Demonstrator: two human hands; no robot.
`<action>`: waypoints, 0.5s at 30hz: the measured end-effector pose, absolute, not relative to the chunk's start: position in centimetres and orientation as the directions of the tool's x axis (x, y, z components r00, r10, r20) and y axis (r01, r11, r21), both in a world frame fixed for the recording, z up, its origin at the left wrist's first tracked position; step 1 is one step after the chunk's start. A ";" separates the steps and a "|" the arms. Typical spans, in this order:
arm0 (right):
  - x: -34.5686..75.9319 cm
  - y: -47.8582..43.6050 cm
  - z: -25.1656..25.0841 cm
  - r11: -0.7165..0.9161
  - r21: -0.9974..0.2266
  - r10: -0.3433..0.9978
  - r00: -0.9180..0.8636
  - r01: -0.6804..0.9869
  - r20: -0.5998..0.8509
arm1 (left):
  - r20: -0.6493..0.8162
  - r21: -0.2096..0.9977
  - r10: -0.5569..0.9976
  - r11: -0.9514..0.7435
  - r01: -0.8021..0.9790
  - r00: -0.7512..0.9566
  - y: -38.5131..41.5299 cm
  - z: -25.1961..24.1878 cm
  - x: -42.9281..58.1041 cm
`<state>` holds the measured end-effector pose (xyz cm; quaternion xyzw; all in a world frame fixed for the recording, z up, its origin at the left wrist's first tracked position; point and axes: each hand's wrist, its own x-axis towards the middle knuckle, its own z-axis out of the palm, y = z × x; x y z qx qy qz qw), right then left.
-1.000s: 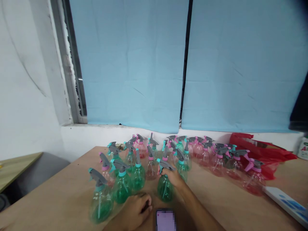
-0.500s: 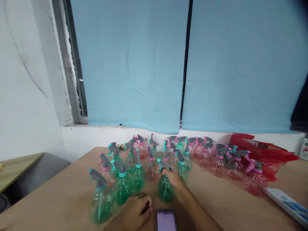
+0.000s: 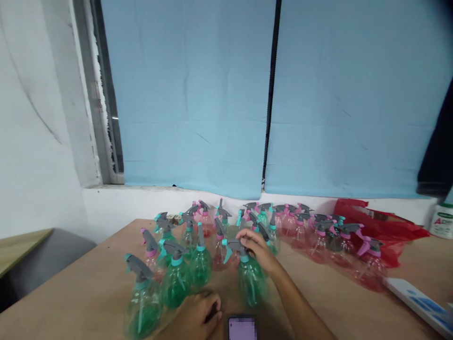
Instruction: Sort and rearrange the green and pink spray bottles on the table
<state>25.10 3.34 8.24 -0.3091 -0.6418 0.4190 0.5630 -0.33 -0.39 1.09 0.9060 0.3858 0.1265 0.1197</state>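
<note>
A green spray bottle [image 3: 252,285] with a grey and turquoise trigger head stands before me, its trigger pointing left. My right hand [image 3: 260,250] has its fingers curled over the back of that head. Loosely curled on the table, my left hand [image 3: 200,309] shows nothing in its fingers, beside another green spray bottle [image 3: 177,285]. Farther left stands a front green spray bottle [image 3: 143,309], and a green spray bottle [image 3: 200,267] sits behind the left hand. A phone [image 3: 242,328] lies between my forearms, cut off by the lower edge.
Several pink spray bottles [image 3: 371,269] line the right side, with mixed green and pink ones along the back. A red plastic bag [image 3: 385,231] lies behind them. A white flat box [image 3: 417,302] and a white container [image 3: 442,221] are at right. Blue curtains [image 3: 194,94] hang behind the table.
My right hand has shifted from the bottle's neck up to the back of its head. The bottle is nearer and slightly right, its trigger now turned left. My left hand stays put.
</note>
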 end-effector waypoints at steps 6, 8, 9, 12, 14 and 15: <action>26.5 1.5 11.5 0.642 -0.754 0.764 -0.035 0.143 0.644 | 0.111 0.313 0.731 -0.668 0.675 0.673 -0.6 1.7 -0.3; 27.9 1.0 12.0 0.629 -0.763 0.777 -0.078 0.148 0.625 | 0.109 0.313 0.735 -0.665 0.678 0.670 -0.7 1.9 -0.3; 29.0 0.9 12.2 0.618 -0.768 0.786 -0.104 0.168 0.610 | 0.107 0.313 0.734 -0.665 0.678 0.671 -0.7 1.9 -0.3; 33.0 0.7 12.6 0.588 -0.731 0.795 -0.079 0.346 0.602 | 0.107 0.309 0.727 -0.673 0.672 0.678 -0.7 1.9 -0.3; 35.9 0.9 12.6 0.524 -0.663 0.757 0.063 0.534 0.650 | 0.104 0.316 0.731 -0.667 0.674 0.675 -0.7 1.9 -0.3; 37.1 1.0 12.4 0.468 -0.635 0.728 0.139 0.615 0.672 | 0.103 0.320 0.732 -0.666 0.674 0.674 -0.7 1.9 -0.3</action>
